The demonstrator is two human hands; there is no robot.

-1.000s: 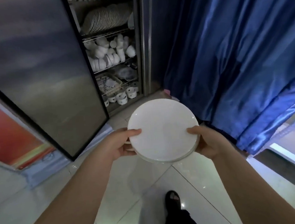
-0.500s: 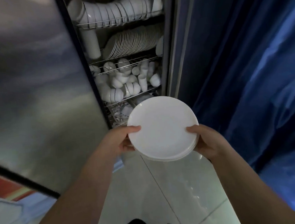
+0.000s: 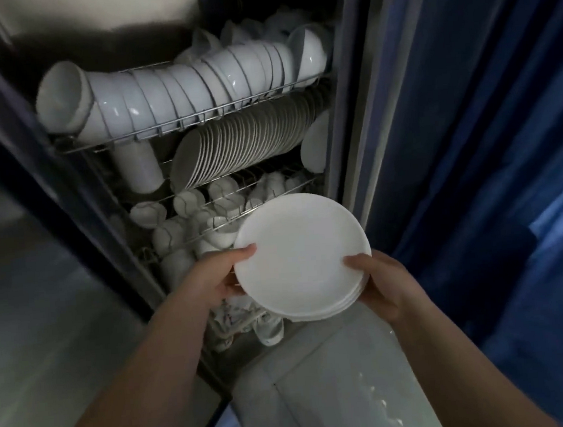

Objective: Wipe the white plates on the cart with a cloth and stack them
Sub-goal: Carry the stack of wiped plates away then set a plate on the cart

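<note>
A small stack of white plates (image 3: 300, 255) is held level in front of an open cabinet. My left hand (image 3: 218, 279) grips the stack's left rim, thumb on top and fingers underneath. My right hand (image 3: 379, 279) grips the right rim the same way. The lower plates show only as edges at the stack's right side. No cloth and no cart are in view.
The open steel cabinet holds wire racks: a row of white bowls (image 3: 196, 85) on top, a row of upright plates (image 3: 251, 141) below, small cups (image 3: 186, 220) lower down. The cabinet door (image 3: 22, 233) stands open at left. A blue curtain (image 3: 485, 130) hangs at right. Tiled floor (image 3: 337, 377) lies below.
The view has closed in on the cabinet and tilted up, so the racks look larger. Both hands keep the same grip on the plate stack, now nearer the racks.
</note>
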